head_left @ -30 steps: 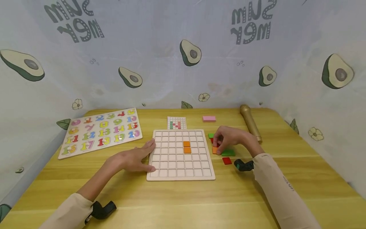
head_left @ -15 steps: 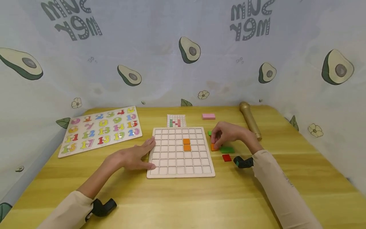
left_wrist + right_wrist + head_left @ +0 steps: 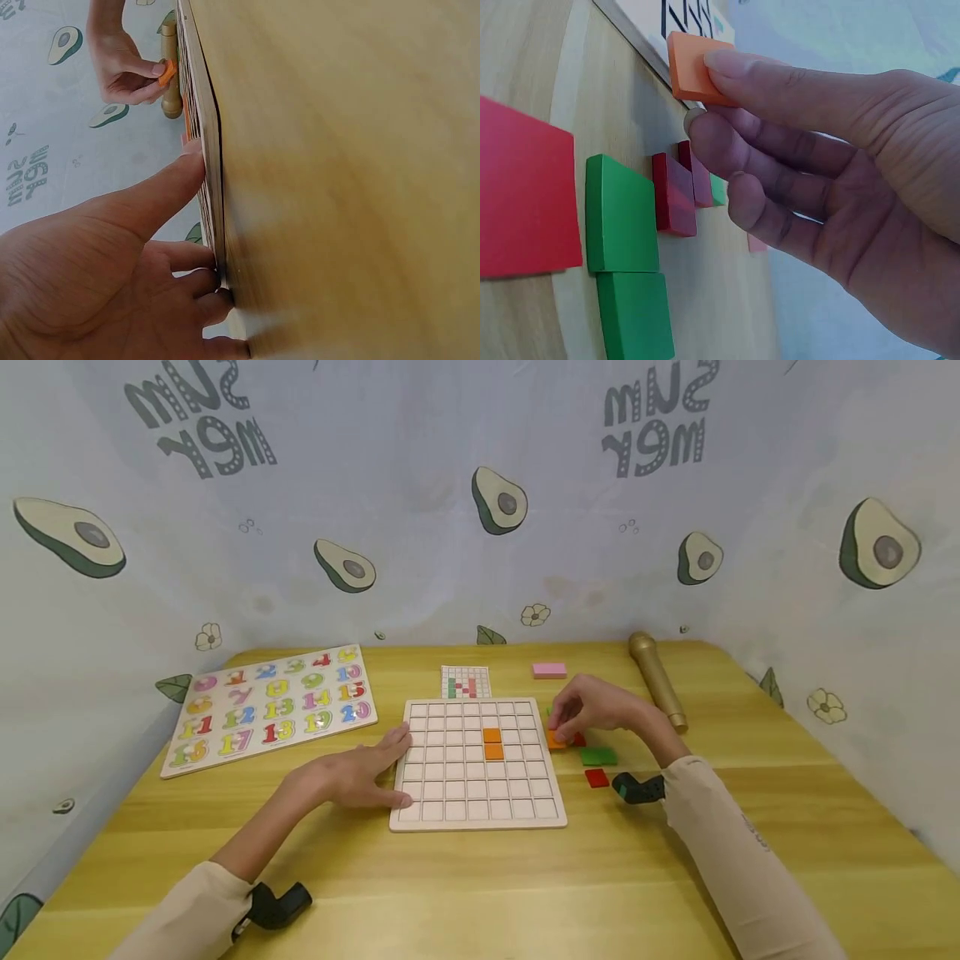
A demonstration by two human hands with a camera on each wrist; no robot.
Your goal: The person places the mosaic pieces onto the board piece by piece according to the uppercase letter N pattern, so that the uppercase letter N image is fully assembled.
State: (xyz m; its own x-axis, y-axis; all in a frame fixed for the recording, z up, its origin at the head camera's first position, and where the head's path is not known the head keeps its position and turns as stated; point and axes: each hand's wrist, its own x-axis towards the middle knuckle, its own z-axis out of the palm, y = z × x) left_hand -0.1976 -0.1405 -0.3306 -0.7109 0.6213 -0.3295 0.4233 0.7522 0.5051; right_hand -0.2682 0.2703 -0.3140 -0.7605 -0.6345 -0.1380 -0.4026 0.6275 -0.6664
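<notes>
The orange tile (image 3: 555, 741) has shifted closer to the board (image 3: 455, 789), pinched between the right hand's (image 3: 596, 706) thumb and fingers, raised above the table (image 3: 465, 893). The left hand (image 3: 352, 774), fingers spread, rests on the board's left edge. Beyond the red tile (image 3: 597, 778) lie green tiles (image 3: 598, 757), then a pink block (image 3: 549, 671).
</notes>
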